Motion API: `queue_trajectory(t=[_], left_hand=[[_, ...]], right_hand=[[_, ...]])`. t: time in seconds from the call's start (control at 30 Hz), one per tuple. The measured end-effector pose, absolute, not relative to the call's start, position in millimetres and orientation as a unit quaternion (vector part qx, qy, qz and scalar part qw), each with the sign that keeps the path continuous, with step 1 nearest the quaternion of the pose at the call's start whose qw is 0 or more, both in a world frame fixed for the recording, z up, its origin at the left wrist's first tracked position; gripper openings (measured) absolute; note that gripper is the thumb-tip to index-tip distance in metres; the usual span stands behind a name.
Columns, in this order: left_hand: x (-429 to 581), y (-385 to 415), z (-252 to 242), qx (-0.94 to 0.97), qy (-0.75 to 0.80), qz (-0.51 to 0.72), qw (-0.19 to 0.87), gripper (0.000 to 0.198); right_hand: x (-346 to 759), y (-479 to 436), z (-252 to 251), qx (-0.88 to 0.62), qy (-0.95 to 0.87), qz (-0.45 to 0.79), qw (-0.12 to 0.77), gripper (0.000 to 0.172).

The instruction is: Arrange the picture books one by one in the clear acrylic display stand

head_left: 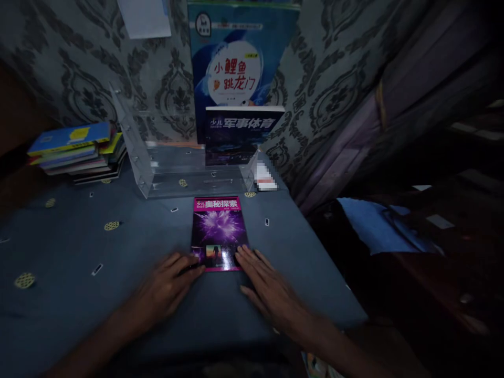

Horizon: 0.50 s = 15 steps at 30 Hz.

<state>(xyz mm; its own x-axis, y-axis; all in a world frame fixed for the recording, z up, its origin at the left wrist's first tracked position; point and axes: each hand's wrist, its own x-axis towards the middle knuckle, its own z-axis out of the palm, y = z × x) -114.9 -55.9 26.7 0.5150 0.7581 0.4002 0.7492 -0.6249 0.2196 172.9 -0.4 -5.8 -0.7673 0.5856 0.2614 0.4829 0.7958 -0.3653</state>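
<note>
A purple-and-pink book lies flat on the cloth-covered table, its cover facing up. At its lower left corner is my left hand, fingers slightly bent and thumb apart, touching the edge. My right hand rests with outstretched fingers on the lower right corner of the cover. Neither hand lifts the book. Just beyond it stands a clear acrylic book rack. A dark blue book leans in the rack, and a taller blue picture book stands behind that one.
A stack of books sits at the back left of the table. Beside the rack's right end is a small white item, blurred out. A curtain hangs at the right, past the table edge. Patterned wallpaper is behind.
</note>
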Motion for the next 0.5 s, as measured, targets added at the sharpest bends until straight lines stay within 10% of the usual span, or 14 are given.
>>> queue_trajectory(t=[0.5], left_hand=[[-112.6,31.0,11.2,0.805,0.554,0.214,0.003,0.034]], right_hand=[[137.0,88.7,2.0,-0.364,-0.899,0.163,0.178,0.048]])
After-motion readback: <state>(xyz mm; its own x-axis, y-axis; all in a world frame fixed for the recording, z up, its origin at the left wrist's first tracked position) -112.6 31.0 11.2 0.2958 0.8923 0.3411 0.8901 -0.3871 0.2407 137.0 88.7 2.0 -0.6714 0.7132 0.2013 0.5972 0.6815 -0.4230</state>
